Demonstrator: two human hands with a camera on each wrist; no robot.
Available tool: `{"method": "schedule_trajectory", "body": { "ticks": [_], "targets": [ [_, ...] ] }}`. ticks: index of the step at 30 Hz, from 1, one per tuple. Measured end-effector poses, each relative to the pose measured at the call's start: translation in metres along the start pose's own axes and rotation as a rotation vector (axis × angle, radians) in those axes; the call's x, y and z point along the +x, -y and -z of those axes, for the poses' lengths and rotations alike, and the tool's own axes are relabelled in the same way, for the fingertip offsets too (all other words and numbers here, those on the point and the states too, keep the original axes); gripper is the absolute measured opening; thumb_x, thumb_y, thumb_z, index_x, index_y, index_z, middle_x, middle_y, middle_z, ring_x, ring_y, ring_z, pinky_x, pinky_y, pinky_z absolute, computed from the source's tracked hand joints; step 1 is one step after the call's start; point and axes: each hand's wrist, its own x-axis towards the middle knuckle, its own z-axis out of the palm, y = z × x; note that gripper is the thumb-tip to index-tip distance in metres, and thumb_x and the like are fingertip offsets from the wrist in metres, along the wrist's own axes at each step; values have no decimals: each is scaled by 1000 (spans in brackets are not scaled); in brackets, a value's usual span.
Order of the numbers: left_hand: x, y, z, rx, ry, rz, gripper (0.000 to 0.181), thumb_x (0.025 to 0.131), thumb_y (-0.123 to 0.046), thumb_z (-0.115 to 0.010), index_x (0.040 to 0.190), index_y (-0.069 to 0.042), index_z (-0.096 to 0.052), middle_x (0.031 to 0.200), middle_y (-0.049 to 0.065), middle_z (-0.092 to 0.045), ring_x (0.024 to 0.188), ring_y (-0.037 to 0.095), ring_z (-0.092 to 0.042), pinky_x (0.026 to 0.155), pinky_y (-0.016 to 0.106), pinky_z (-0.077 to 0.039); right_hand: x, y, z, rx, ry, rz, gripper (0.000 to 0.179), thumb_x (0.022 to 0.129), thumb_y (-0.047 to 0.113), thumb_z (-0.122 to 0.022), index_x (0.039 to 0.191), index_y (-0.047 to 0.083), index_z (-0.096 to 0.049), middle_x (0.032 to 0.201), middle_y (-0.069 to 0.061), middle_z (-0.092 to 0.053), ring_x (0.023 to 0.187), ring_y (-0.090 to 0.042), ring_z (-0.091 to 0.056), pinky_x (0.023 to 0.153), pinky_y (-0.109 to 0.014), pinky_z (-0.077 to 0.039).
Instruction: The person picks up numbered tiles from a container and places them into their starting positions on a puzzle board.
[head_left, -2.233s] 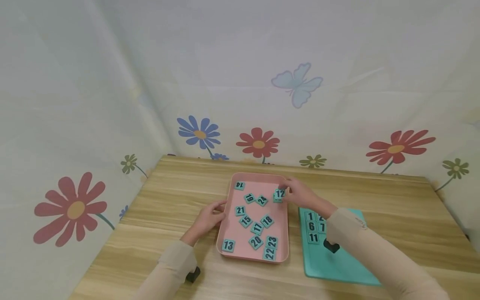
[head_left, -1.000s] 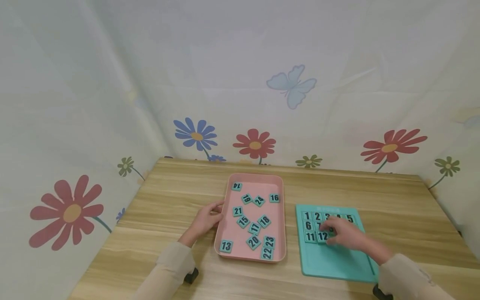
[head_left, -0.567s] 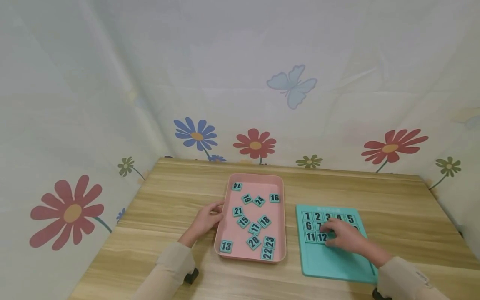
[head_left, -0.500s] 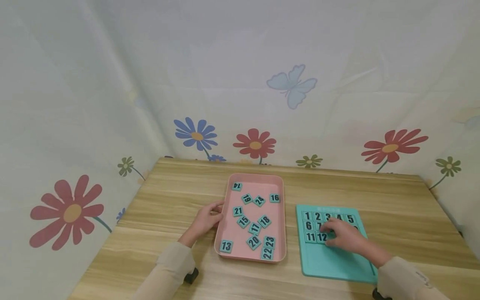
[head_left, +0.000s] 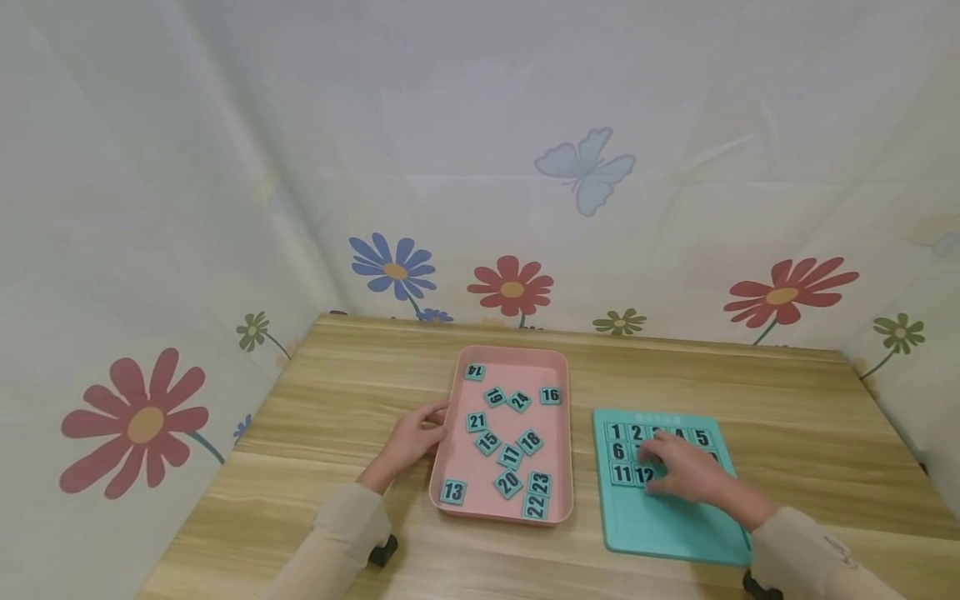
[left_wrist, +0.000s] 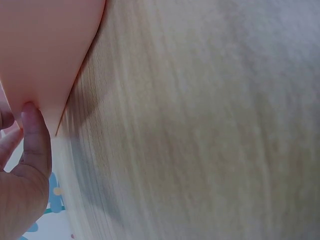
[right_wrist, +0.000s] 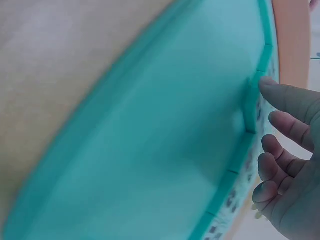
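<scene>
My left hand (head_left: 407, 439) rests at the left side of a pink tray (head_left: 467, 462). Its thumb (left_wrist: 34, 130) touches the outside of the tray wall in the left wrist view. Over a turquoise number board (head_left: 656, 525) is my right hand (head_left: 686, 468), covering part of the placed tiles. Tile 12 (head_left: 643, 475) sits beside tile 11 (head_left: 622, 474) in the third row. In the right wrist view, the right thumb (right_wrist: 270, 86) is at the edge of a tile that juts out from the row, and the other fingers are spread apart above the tiles.
Several loose number tiles lie in the tray, among them tile 13 (head_left: 453, 492) near the front left and tile 16 (head_left: 551, 396) near the right wall. Both tray and board stand on a wooden table (head_left: 360, 367). A flowered curtain (head_left: 450, 167) hangs behind and at the sides.
My right hand has carried tile 12 from the tray's back right to the board and laid it after 11. Tile 16, formerly covered, shows. My left hand has stayed at the tray.
</scene>
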Motion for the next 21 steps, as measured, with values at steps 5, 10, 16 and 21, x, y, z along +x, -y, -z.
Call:
{"method": "schedule_trajectory", "body": {
  "ticks": [5,10,16,21],
  "targets": [
    [7,12,-1,-1,-5,0,45,82,0,-51,127,0,-44,104,23,-53,85,28,-61,64,32,-57,8,7,10,11,-56,81,29,67,20,-73,92,13,-63,90,2,-53,80,-12,-49,67,-28,-47],
    [22,34,-4,14,-33,21,45,81,-2,-53,126,-8,-49,101,16,-55,80,19,-60,60,26,-56,16,21,21,43,-83,161,33,71,19,-71,102,10,-62,95,-3,-53,83,-16,-52,66,-27,-48],
    [22,34,-4,17,-35,18,46,81,-2,-53,126,-8,-48,102,17,-55,81,20,-61,60,26,-56,27,45,28,59,-106,237,35,73,16,-69,105,9,-60,99,-5,-55,85,-19,-53,69,-28,-50],
    [22,35,-3,3,-30,-5,46,81,-1,-53,126,-5,-47,103,19,-55,83,23,-61,61,28,-56,35,64,25,42,-107,296,35,72,15,-70,105,10,-61,100,-6,-57,89,-21,-53,72,-32,-51]
  ]
}}
